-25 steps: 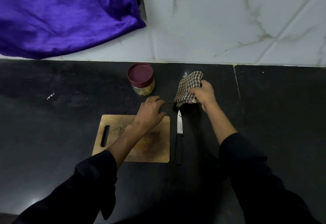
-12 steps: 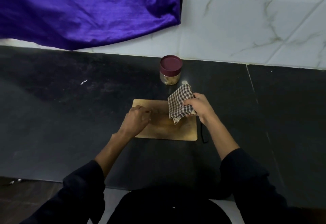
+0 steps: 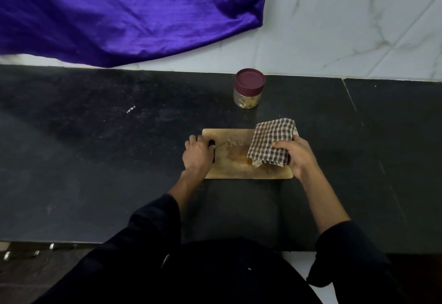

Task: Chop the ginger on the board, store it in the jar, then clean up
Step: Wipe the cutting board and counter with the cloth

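Since a moment before, the right hand (image 3: 295,155) had carried the gripped checked cloth (image 3: 271,144) onto the cutting board (image 3: 239,172), while the left hand (image 3: 197,154) clasped its handle end at nine o'clock. Board's long axis ran nine-to-three; the closed jar (image 3: 248,88) stood at twelve.

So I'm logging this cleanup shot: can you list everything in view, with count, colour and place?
jar: one, clear with maroon lid, on the counter behind the board
cutting board: one, light wood, counter centre
checked cloth: one, brown and cream, over the board's right end
counter: one, black
purple fabric: one, against the white tiled wall
left hand: on the board's left end by its handle slot
right hand: holding the cloth
sleeves: two, dark
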The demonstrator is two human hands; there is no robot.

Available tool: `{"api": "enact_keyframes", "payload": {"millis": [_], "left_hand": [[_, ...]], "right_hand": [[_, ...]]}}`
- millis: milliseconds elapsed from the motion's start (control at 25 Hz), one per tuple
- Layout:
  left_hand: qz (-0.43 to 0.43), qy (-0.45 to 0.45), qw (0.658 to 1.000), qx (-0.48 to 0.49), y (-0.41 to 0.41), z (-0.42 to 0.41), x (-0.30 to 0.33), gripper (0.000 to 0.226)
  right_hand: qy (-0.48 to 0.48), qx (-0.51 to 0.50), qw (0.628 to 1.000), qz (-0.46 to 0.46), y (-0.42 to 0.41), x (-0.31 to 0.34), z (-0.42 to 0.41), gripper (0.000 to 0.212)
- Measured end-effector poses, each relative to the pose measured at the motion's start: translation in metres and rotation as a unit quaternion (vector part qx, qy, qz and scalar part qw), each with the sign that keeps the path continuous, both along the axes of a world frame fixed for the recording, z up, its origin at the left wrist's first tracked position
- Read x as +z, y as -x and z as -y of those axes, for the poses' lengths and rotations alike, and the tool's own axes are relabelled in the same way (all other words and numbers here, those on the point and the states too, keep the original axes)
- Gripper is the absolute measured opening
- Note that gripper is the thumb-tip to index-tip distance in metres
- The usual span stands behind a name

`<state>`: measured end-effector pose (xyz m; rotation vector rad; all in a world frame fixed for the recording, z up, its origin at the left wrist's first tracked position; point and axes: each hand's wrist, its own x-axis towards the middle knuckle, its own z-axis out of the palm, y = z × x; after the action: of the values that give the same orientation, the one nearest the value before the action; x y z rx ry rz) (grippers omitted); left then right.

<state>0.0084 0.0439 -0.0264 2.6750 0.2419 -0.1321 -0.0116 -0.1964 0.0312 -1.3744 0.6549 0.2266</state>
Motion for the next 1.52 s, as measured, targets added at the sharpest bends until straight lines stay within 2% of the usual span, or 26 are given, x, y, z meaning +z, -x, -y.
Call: {"api": "enact_keyframes", "payload": {"millis": [160,280,360,440,520,600,680,760,800,880,960,1000,1120,1200,1320,1440,1520], "left_hand": [[-0.008,-0.011,1.000,0.020,-0.002,0.002,-0.004,0.031],[0.032,0.004,0.999,0.027,0.000,0.001,-0.004,0.028],[0.069,0.025,0.997,0.028,-0.001,-0.003,-0.002,0.029],[0.095,0.088,0.991,0.030,-0.005,-0.006,0.002,0.029],[0.090,0.204,0.974,0.034,-0.008,-0.010,0.009,0.031],[0.066,0.352,0.932,0.054,-0.008,-0.016,0.014,0.036],[0.038,0.493,0.864,0.091,-0.005,-0.021,0.016,0.038],[0.015,0.597,0.794,0.115,-0.001,-0.027,0.016,0.035],[0.010,0.627,0.769,0.120,0.002,-0.032,0.015,0.033],[0.013,0.659,0.742,0.123,0.006,-0.045,0.016,0.036],[0.027,0.669,0.732,0.129,0.008,-0.061,0.018,0.038],[0.037,0.668,0.731,0.133,0.008,-0.069,0.020,0.038],[0.067,0.664,0.731,0.143,0.006,-0.085,0.030,0.031],[0.095,0.655,0.733,0.157,0.004,-0.094,0.036,0.030],[0.137,0.630,0.739,0.194,-0.003,-0.109,0.040,0.033],[0.147,0.624,0.734,0.223,-0.007,-0.123,0.047,0.031],[0.154,0.621,0.734,0.228,-0.009,-0.131,0.049,0.032]], "right_hand": [[-0.060,-0.017,0.998,0.010,0.010,0.001,-0.007,0.042],[-0.078,-0.022,0.996,0.022,0.006,0.003,-0.013,0.041],[-0.080,-0.015,0.996,0.029,0.002,0.006,-0.016,0.050],[-0.084,-0.005,0.996,0.032,-0.003,0.011,-0.019,0.055],[-0.091,0.005,0.995,0.029,-0.007,0.018,-0.022,0.046],[-0.083,0.032,0.996,0.007,-0.012,0.025,-0.027,0.037],[-0.061,0.066,0.996,-0.018,-0.019,0.029,-0.034,0.037],[0.003,0.108,0.994,-0.012,-0.025,0.035,-0.046,0.033],[0.059,0.134,0.989,0.008,-0.028,0.038,-0.053,0.028],[0.178,0.199,0.960,0.083,-0.031,0.047,-0.067,0.021],[0.272,0.279,0.904,0.179,-0.041,0.057,-0.084,0.023],[0.321,0.319,0.863,0.223,-0.050,0.058,-0.095,0.026],[0.455,0.435,0.708,0.321,-0.080,0.057,-0.144,0.046],[0.475,0.486,0.650,0.340,-0.085,0.051,-0.173,0.056],[0.477,0.517,0.619,0.350,-0.067,0.034,-0.179,0.059],[0.467,0.559,0.590,0.350,-0.039,0.015,-0.151,0.061],[0.433,0.582,0.598,0.340,-0.034,0.014,-0.132,0.066]]}}
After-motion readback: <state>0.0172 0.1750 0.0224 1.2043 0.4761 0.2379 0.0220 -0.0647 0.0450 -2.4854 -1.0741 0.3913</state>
